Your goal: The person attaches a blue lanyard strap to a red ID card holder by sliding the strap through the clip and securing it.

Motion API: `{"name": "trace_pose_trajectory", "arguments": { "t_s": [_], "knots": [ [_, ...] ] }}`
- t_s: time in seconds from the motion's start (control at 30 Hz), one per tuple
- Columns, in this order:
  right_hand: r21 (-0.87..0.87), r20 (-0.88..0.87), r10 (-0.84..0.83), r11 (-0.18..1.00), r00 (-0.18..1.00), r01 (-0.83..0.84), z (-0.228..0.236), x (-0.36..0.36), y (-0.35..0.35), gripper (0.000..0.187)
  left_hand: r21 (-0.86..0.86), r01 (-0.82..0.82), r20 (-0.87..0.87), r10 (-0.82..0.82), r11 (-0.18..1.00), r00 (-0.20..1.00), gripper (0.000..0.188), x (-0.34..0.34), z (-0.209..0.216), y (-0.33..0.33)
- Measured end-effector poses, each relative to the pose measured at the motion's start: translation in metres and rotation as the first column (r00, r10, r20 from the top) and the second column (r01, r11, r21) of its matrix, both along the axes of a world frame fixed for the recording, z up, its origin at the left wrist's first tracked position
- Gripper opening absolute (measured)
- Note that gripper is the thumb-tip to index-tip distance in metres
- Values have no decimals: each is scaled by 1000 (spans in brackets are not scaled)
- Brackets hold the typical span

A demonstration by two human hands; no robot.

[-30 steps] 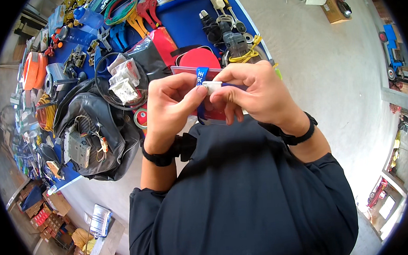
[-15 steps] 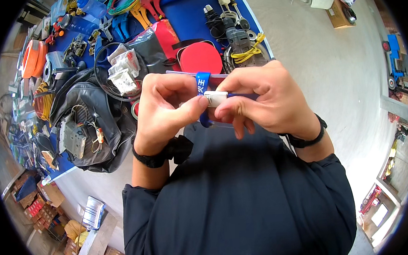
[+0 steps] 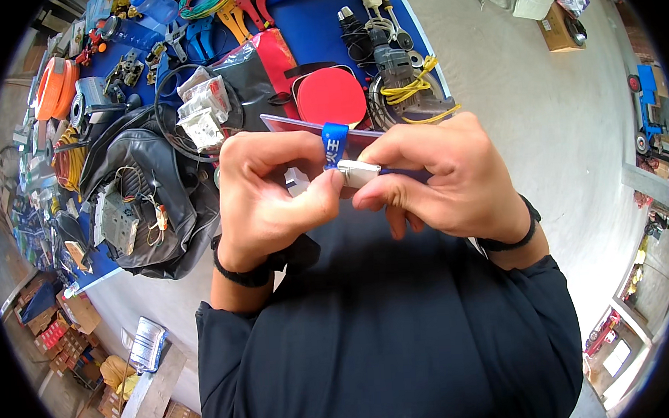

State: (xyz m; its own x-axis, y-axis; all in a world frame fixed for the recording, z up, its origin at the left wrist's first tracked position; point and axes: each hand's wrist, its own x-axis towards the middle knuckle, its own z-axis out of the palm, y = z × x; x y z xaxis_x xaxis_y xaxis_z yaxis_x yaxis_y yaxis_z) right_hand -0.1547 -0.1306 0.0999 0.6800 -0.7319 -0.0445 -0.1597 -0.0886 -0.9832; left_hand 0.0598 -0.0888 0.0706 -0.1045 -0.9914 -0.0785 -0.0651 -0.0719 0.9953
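Both hands meet in front of my chest around a blue lanyard strap (image 3: 335,142) with white print and a small white clip (image 3: 360,173). My left hand (image 3: 269,190) is closed, its thumb and forefinger pinching the strap beside the clip's left end. Another small white piece (image 3: 297,182) shows inside its curled fingers. My right hand (image 3: 442,173) pinches the clip's right end, where a dark blue strip runs back under the fingers. Just behind the hands is a clear plastic sheet (image 3: 288,125), partly hidden; whether it joins the strap I cannot tell.
Beyond my hands a blue-topped table (image 3: 302,18) holds a red table-tennis paddle (image 3: 331,96), a power tool (image 3: 395,63) with yellow cord, and plastic packets (image 3: 203,110). A black bag (image 3: 152,196) lies at left, near orange strap rolls (image 3: 57,87). Cardboard boxes (image 3: 559,27) stand on the floor.
The white clip has tilted, its right end now lower, and more of it shows. My hands have shifted slightly downward. A white piece has come into sight within my left hand.
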Motion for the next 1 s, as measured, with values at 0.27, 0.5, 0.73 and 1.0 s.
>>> {"name": "trace_pose_trajectory", "arguments": {
  "t_s": [0.27, 0.5, 0.73, 1.0],
  "knots": [
    [-311, -46, -64, 949, 997, 47, -5, 1, 10, 18, -228, -76, 82, 97, 971, 992, 12, -7, -2, 4],
    [52, -132, -129, 989, 983, 137, -41, 10, -1, 15, 7, -57, 216, 54, 998, 975, 14, -5, -47, -9],
    [462, -183, -291, 818, 939, 344, -197, -5, -33, 17, -18, -375, 135, 374, 927, 918, 20, 0, -188, -20],
    [646, -111, -304, 702, 946, 301, -219, -8, -39, 19, 394, 104, -323, 31, 913, 946, 36, 11, -233, -8]
  ]
}}
